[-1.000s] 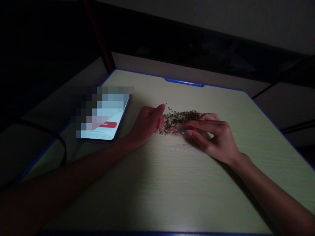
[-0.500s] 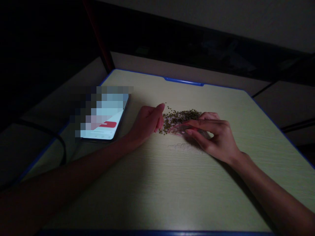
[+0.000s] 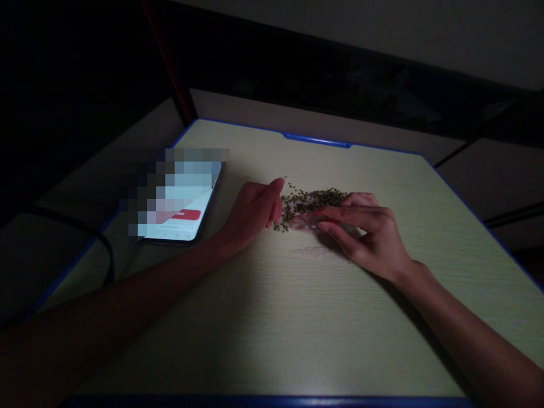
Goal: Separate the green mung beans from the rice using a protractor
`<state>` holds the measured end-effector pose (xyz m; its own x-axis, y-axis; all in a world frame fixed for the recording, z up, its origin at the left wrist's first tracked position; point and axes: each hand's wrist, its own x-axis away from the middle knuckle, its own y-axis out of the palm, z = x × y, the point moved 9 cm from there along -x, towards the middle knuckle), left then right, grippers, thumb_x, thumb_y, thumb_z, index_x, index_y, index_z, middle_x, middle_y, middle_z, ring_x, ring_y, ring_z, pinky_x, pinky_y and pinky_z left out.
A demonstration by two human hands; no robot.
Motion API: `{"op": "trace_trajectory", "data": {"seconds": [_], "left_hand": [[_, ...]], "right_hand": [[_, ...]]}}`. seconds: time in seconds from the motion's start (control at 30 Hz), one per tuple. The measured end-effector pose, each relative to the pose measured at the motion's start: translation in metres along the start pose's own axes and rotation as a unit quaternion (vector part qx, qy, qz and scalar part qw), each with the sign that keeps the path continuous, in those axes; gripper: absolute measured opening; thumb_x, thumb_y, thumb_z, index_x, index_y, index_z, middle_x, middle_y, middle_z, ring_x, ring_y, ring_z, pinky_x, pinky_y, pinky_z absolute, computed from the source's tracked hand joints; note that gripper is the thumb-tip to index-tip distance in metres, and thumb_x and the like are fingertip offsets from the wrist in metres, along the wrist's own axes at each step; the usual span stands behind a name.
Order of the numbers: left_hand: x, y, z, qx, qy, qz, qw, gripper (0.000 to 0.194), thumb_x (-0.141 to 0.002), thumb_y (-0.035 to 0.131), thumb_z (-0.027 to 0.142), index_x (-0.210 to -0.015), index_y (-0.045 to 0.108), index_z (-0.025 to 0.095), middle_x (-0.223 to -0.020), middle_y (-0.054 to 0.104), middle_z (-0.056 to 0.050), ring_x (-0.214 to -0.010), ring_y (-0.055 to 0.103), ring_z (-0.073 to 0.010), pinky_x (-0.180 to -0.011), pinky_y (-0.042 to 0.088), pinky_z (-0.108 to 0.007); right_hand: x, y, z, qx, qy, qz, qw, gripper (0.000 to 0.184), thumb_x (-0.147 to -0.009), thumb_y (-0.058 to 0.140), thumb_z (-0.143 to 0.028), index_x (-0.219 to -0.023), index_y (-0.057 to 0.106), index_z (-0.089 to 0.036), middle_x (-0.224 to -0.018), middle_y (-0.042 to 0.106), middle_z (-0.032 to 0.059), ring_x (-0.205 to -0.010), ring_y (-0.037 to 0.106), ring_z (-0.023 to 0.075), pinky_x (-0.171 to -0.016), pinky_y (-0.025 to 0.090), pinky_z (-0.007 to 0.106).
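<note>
A loose heap of small dark-green beans (image 3: 314, 198), like mung beans, is spread across the middle of the tabletop. At its left edge rests my left hand (image 3: 257, 212), side down, fingers curled in and thumb raised; whatever they may hold is hidden. My right hand (image 3: 369, 232) is at the heap's right side, thumb and fingers closed on a clear plastic bag (image 3: 308, 222) with pinkish marks. The bag lies low over the near edge of the beans, and its far part is hidden behind my fingers.
A lit phone (image 3: 182, 226), partly pixelated, lies at the left of the pale table (image 3: 272, 340) with blue edging. A dark cable (image 3: 108, 255) curves by the left edge. A raised blue lip (image 3: 317, 140) runs along the far edge. The surroundings are dark.
My right hand and the bag have shifted very slightly to the left. My left hand and the beans look the same.
</note>
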<state>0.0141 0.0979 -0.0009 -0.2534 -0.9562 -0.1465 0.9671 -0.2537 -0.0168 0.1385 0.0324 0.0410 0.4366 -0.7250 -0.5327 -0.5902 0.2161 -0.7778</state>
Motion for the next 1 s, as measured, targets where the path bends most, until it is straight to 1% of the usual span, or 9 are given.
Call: {"op": "trace_trajectory", "data": {"seconds": [0.13, 0.33, 0.47, 0.67, 0.8, 1.0], "left_hand": [[-0.0002, -0.0001, 0.0004, -0.006, 0.003, -0.003, 1.000, 0.056, -0.085, 0.038, 0.023, -0.029, 0.039, 0.018, -0.030, 0.039, 0.003, -0.032, 0.037, -0.0068, -0.042, 0.030, -0.023], [-0.0005, -0.0006, 0.0012, -0.002, 0.002, 0.000, 1.000, 0.057, -0.085, 0.038, 0.022, -0.029, 0.039, 0.018, -0.029, 0.037, 0.003, -0.031, 0.035, -0.0068, -0.042, 0.029, -0.024], [-0.0008, -0.0004, 0.0006, 0.001, 0.002, 0.002, 1.000, 0.056, -0.085, 0.038, 0.022, -0.029, 0.039, 0.018, -0.029, 0.038, 0.003, -0.031, 0.036, -0.0069, -0.041, 0.029, -0.024], [-0.0004, -0.0003, 0.0003, 0.000, -0.003, 0.003, 1.000, 0.056, -0.085, 0.039, 0.023, -0.029, 0.039, 0.018, -0.030, 0.038, 0.003, -0.032, 0.036, -0.0067, -0.041, 0.029, -0.023], [0.0001, 0.0002, 0.0019, -0.006, -0.004, 0.003, 1.000, 0.057, -0.085, 0.039, 0.022, -0.029, 0.039, 0.018, -0.030, 0.038, 0.003, -0.032, 0.036, -0.0068, -0.042, 0.029, -0.023], [-0.0002, 0.0003, 0.0018, -0.005, -0.003, 0.003, 1.000, 0.056, -0.085, 0.039, 0.023, -0.029, 0.039, 0.018, -0.030, 0.039, 0.003, -0.031, 0.036, -0.0064, -0.041, 0.029, -0.023]], "right_hand": [[0.0005, -0.0012, -0.0016, -0.003, -0.013, -0.001, 1.000, 0.020, -0.080, 0.056, -0.021, -0.096, 0.069, -0.023, -0.071, 0.070, 0.0011, -0.064, 0.055, 0.0168, -0.071, 0.040, 0.035], [0.0000, -0.0012, -0.0037, -0.009, -0.020, -0.012, 1.000, 0.020, -0.080, 0.057, -0.019, -0.095, 0.069, -0.020, -0.074, 0.071, 0.0023, -0.066, 0.055, 0.0166, -0.073, 0.039, 0.036], [0.0003, -0.0009, -0.0061, -0.017, -0.028, -0.018, 0.999, 0.021, -0.080, 0.057, -0.019, -0.096, 0.069, -0.024, -0.073, 0.071, 0.0002, -0.066, 0.055, 0.0162, -0.073, 0.038, 0.035], [-0.0006, 0.0000, -0.0053, -0.012, -0.015, -0.009, 1.000, 0.023, -0.081, 0.056, -0.020, -0.099, 0.069, -0.026, -0.080, 0.072, 0.0009, -0.065, 0.055, 0.0166, -0.072, 0.038, 0.036], [-0.0009, 0.0003, -0.0050, -0.008, -0.012, 0.000, 1.000, 0.023, -0.081, 0.056, -0.020, -0.099, 0.069, -0.026, -0.078, 0.072, 0.0006, -0.064, 0.054, 0.0161, -0.072, 0.038, 0.035], [-0.0012, 0.0026, -0.0047, -0.006, -0.010, -0.011, 1.000, 0.024, -0.082, 0.055, -0.022, -0.101, 0.068, -0.027, -0.078, 0.072, -0.0001, -0.065, 0.055, 0.0157, -0.074, 0.037, 0.035]]}}
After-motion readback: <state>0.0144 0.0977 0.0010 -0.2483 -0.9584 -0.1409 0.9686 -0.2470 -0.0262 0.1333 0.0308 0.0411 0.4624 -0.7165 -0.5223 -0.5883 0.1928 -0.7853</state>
